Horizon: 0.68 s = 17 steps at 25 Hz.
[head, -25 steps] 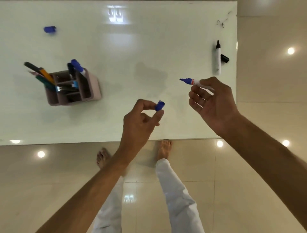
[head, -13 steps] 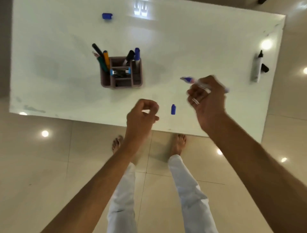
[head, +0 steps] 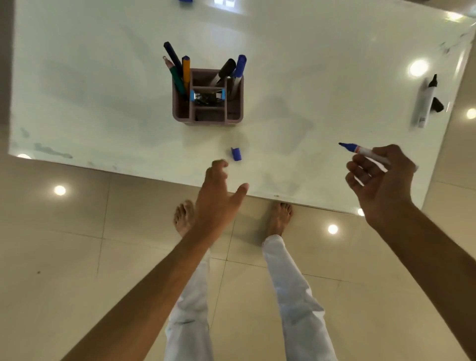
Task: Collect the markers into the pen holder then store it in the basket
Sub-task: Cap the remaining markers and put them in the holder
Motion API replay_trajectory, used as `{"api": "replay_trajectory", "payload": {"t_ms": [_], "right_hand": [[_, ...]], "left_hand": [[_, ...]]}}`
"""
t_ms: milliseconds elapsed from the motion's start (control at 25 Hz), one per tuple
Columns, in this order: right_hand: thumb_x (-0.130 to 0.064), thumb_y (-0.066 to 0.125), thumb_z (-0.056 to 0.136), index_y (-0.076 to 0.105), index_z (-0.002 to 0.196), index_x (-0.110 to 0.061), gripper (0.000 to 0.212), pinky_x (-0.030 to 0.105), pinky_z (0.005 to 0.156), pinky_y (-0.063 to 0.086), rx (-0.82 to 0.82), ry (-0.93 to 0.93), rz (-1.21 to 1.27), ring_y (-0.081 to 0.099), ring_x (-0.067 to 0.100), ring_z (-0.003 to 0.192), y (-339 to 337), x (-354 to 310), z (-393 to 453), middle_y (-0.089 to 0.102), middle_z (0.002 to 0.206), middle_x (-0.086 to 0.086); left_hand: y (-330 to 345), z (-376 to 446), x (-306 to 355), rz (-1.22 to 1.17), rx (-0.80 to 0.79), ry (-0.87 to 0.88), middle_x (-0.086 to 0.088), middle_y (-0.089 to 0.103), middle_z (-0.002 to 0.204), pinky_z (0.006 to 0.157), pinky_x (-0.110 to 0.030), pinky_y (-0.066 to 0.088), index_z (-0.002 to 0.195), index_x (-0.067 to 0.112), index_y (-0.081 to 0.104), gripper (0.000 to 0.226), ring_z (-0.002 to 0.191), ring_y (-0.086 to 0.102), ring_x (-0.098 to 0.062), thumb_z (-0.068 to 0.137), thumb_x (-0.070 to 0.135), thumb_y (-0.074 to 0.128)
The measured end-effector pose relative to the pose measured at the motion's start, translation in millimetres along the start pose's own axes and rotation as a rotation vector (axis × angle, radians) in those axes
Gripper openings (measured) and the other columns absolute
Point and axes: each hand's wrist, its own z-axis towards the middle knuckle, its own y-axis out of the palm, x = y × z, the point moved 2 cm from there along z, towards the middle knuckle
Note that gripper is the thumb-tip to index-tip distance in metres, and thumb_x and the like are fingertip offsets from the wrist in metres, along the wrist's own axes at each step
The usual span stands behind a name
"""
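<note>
A mauve pen holder (head: 233,116) stands mid-table with several pens and markers in it. A blue cap (head: 236,154) lies on the white table (head: 103,103) just in front of the holder. My left hand (head: 219,195) hovers just below the cap, fingers loosely spread, holding nothing. My right hand (head: 381,185) holds an uncapped blue marker (head: 365,152), tip pointing left. An uncapped black marker (head: 425,103) lies with its black cap (head: 437,105) near the right table edge.
Another blue cap (head: 185,1) lies at the far edge of the table. Below the table's near edge are the tiled floor, my feet and my white trousers. No basket is in view.
My left hand dropped the blue cap onto the table and opened. My right hand moved right with the blue marker. The view swung, so the holder now sits centre.
</note>
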Motion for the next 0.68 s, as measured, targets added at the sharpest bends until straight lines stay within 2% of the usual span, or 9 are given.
{"api": "replay_trajectory", "payload": {"t_ms": [80,160,280,360,400,480,520,560,680], "right_hand": [[-0.027,0.065,0.087,0.073,0.085,-0.015,0.014,0.029,0.078,0.052,-0.048,0.003,-0.038,0.072,0.019,0.08,10,6,-7,0.074,0.091,0.005],[-0.026,0.07,0.086,0.069,0.096,-0.014,0.016,0.029,0.077,0.053,-0.099,-0.017,-0.081,0.074,0.02,0.082,21,5,-10,0.077,0.093,0.006],[-0.023,0.071,0.09,0.075,0.094,-0.013,0.012,0.03,0.075,0.054,-0.159,-0.056,-0.211,0.076,0.021,0.082,36,1,-14,0.079,0.093,0.008],[-0.024,0.07,0.093,0.078,0.106,-0.004,0.025,0.03,0.075,0.056,-0.215,-0.088,-0.296,0.077,0.022,0.082,42,-2,-18,0.081,0.096,0.01],[-0.024,0.071,0.093,0.075,0.113,-0.001,0.03,0.03,0.074,0.057,-0.241,-0.102,-0.32,0.077,0.022,0.081,44,-4,-20,0.081,0.097,0.01],[-0.024,0.074,0.093,0.072,0.115,0.0,0.033,0.03,0.073,0.058,-0.285,-0.146,-0.36,0.077,0.024,0.081,46,-6,-25,0.082,0.097,0.012],[-0.023,0.074,0.094,0.072,0.113,-0.001,0.029,0.031,0.072,0.058,-0.305,-0.174,-0.385,0.078,0.026,0.081,46,-7,-28,0.082,0.097,0.012],[-0.021,0.073,0.096,0.073,0.111,-0.003,0.023,0.031,0.072,0.059,-0.324,-0.201,-0.403,0.078,0.027,0.082,45,-7,-31,0.082,0.096,0.012],[-0.017,0.07,0.1,0.074,0.112,-0.006,0.017,0.03,0.072,0.06,-0.385,-0.238,-0.434,0.079,0.029,0.083,43,-2,-41,0.082,0.097,0.013]], "left_hand": [[22,22,18,0.173,0.066,0.155,-0.014,0.05,0.141,0.085,-0.036,0.058,0.147,0.016,0.045,0.067,0.115,0.062,-0.027,0.091,0.031,0.079],[34,50,31,0.419,0.09,0.253,-0.021,0.046,0.148,0.084,-0.039,0.062,0.143,0.014,0.052,0.061,0.12,0.061,-0.033,0.09,0.018,0.081],[29,78,29,0.524,0.038,0.402,-0.02,0.06,0.125,0.072,-0.036,0.059,0.125,0.005,0.063,0.034,0.108,0.061,-0.032,0.093,0.0,0.074],[17,83,22,0.441,-0.022,0.435,-0.017,0.066,0.11,0.076,-0.031,0.054,0.117,0.003,0.067,0.019,0.098,0.064,-0.029,0.098,0.003,0.068],[9,82,21,0.328,-0.027,0.349,-0.013,0.071,0.105,0.08,-0.028,0.054,0.113,0.004,0.069,0.015,0.094,0.068,-0.025,0.098,0.008,0.068],[-7,75,26,-0.118,-0.03,-0.029,-0.005,0.079,0.096,0.083,-0.023,0.06,0.107,0.009,0.073,0.013,0.083,0.076,-0.017,0.096,0.016,0.072],[-14,68,34,-0.366,-0.085,-0.211,-0.004,0.08,0.094,0.085,-0.026,0.063,0.106,0.01,0.075,0.012,0.081,0.078,-0.016,0.096,0.016,0.071],[-22,59,42,-0.544,-0.16,-0.321,-0.006,0.081,0.096,0.085,-0.028,0.064,0.107,0.009,0.076,0.013,0.084,0.079,-0.017,0.098,0.016,0.07],[-42,26,63,-0.713,-0.377,-0.348,-0.008,0.08,0.103,0.076,-0.02,0.059,0.114,0.011,0.078,0.021,0.081,0.071,-0.013,0.101,0.024,0.068]]}}
